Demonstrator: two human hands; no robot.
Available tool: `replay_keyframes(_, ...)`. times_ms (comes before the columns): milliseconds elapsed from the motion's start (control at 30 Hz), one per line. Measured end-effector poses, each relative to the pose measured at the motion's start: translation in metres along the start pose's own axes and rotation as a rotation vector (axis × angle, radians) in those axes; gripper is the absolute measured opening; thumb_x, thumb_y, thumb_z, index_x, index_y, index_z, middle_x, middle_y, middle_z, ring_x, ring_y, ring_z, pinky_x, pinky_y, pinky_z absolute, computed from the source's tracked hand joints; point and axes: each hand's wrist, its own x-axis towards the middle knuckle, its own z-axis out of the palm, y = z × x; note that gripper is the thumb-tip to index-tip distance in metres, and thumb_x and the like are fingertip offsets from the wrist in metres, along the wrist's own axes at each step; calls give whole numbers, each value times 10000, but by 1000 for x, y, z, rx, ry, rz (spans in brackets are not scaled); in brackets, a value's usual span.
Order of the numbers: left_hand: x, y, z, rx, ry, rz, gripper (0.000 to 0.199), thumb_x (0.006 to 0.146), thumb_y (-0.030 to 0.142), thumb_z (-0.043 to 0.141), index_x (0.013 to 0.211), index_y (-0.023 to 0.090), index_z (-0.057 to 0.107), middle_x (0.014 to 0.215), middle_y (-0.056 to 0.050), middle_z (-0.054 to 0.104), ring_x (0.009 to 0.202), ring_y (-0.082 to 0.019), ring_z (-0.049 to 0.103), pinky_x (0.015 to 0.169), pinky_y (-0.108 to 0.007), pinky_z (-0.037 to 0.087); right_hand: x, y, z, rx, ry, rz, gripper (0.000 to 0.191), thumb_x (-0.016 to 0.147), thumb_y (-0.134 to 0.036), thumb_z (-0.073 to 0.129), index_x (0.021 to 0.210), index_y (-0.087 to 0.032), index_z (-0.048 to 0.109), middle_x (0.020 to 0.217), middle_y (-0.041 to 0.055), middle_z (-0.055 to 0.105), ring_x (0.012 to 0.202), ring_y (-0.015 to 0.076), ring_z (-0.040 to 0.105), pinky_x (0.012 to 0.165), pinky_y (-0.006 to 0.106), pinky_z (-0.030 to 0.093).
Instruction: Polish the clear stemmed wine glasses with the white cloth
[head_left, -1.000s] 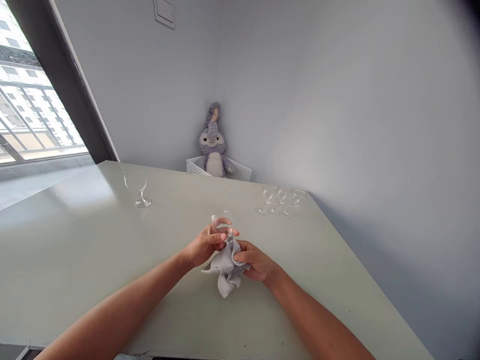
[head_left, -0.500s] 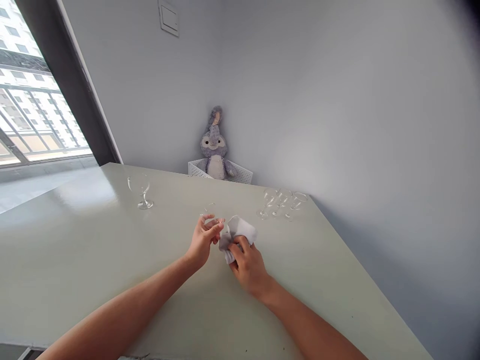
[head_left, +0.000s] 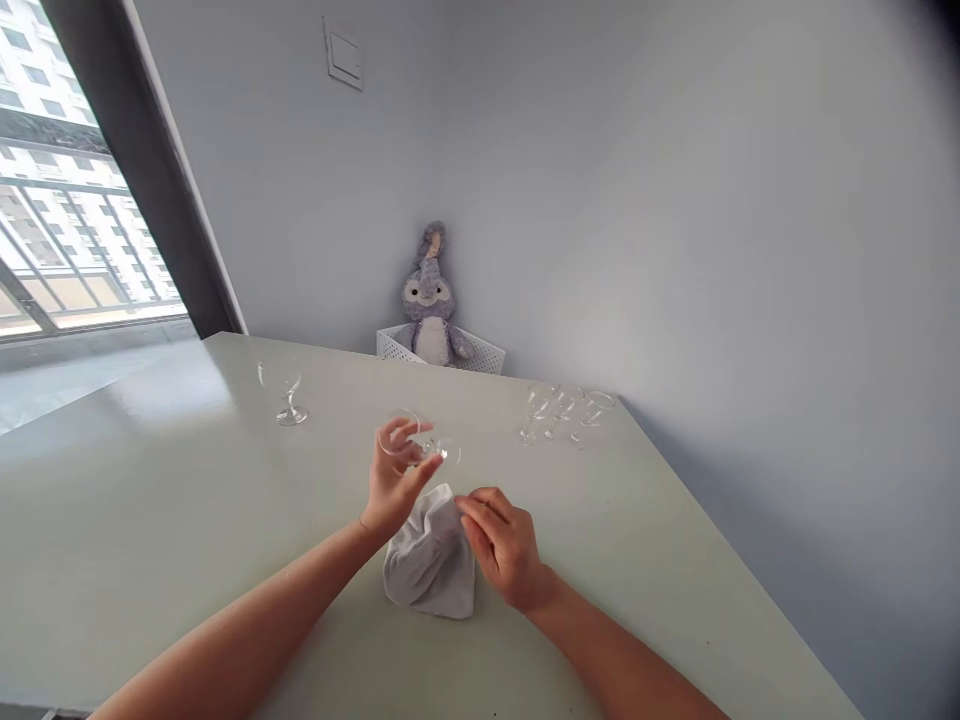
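Note:
My left hand (head_left: 396,480) holds a clear stemmed glass (head_left: 401,435) tilted on its side, bowl to the left and foot to the right, above the table. A crumpled light grey cloth (head_left: 435,565) hangs or lies just below the glass, between my two hands. The fingers of my right hand (head_left: 504,540) are pinched together at the cloth's upper right corner. How much of the cloth rests on the table is hard to tell.
On the pale table (head_left: 337,620) one stemmed glass (head_left: 291,395) stands at the left. Three more glasses (head_left: 559,410) stand near the right edge. A plush toy (head_left: 430,310) sits in a white basket (head_left: 484,355) at the wall corner.
The glass in my left hand has come into clearer view, away from the cloth. The cloth, earlier bunched in my right hand, now hangs spread lower between the hands.

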Motion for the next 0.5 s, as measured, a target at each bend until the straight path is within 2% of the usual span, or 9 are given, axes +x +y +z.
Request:
replay_keyframes(100, -21, -4, 7, 84, -279, 112, 467, 693, 258, 657, 1068, 225, 381, 1091, -91, 549, 608, -73, 505, 586, -237, 446, 4, 10, 1, -127, 120, 107, 300, 865, -238, 410, 1130, -209, 549, 797, 56, 557, 631, 143, 509, 574, 258, 386)
replay_keyframes(200, -36, -10, 11, 195, -491, 257, 518, 718, 219, 625, 1163, 239, 360, 1129, -98, 542, 664, -97, 539, 625, -265, 477, 6, 16, 5, -218, 84, 129, 199, 837, -226, 436, 903, -201, 623, 699, 20, 559, 616, 130, 501, 548, 230, 366)
replay_keyframes(267, -38, -13, 13, 279, -520, 282, 552, 744, 206, 589, 1224, 260, 322, 1177, -95, 517, 685, -98, 547, 655, -282, 492, 6, 20, 7, -244, 48, 139, 181, 822, -218, 445, 822, -205, 625, 710, 11, 588, 629, 126, 520, 549, 219, 362)
replay_keyframes(333, -37, -15, 14, 352, -508, 243, 590, 763, 200, 554, 1276, 276, 272, 1237, -100, 468, 751, -112, 561, 655, -285, 502, 8, 28, 7, -236, 51, 212, 204, 836, -246, 422, 864, -216, 621, 781, 9, 626, 673, 127, 557, 588, 215, 381)
replay_keyframes(433, -31, -21, 14, 443, -522, 178, 614, 767, 187, 524, 1302, 295, 241, 1293, -93, 399, 861, -131, 560, 640, -269, 509, 12, 51, -1, -210, 124, 429, 288, 863, -314, 362, 985, -214, 603, 801, 17, 656, 724, 148, 597, 656, 231, 407)
replay_keyframes(500, -28, -27, 13, 501, -545, 140, 584, 768, 185, 507, 1286, 305, 269, 1277, -76, 403, 869, -125, 558, 642, -263, 511, 16, 71, -9, -207, 179, 589, 341, 853, -343, 361, 1056, -184, 584, 754, 27, 663, 715, 164, 605, 673, 246, 412)
